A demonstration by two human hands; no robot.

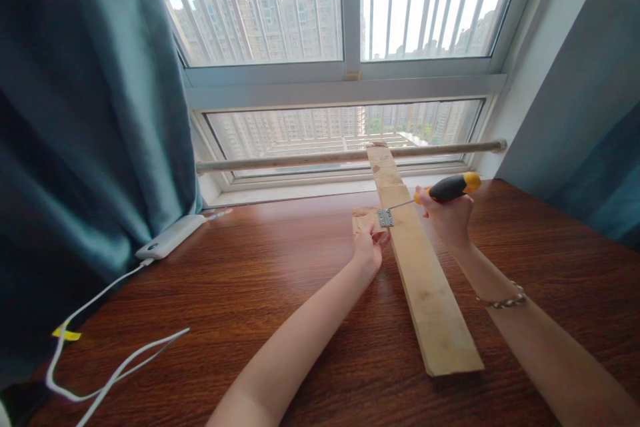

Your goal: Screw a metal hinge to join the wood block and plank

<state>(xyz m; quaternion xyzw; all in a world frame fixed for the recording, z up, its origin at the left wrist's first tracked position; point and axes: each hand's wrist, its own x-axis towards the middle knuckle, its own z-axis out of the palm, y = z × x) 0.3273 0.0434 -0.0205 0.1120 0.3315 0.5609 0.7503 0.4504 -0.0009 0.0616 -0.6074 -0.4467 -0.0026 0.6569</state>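
Note:
A long pale wooden plank (425,280) lies on the dark wooden table (280,280), running away from me toward the window. A small wood block (363,219) sits against the plank's left edge, joined to it by a small metal hinge (385,217). My left hand (369,248) presses down on the block with fingers curled over it. My right hand (447,217) is closed round a screwdriver (450,187) with a black and yellow handle. Its thin shaft points left and its tip meets the hinge.
A white power bank (171,236) lies at the table's back left with a white cable (110,373) trailing toward me. A teal curtain (85,120) hangs at the left. A horizontal rod (300,159) runs along the window sill behind the plank.

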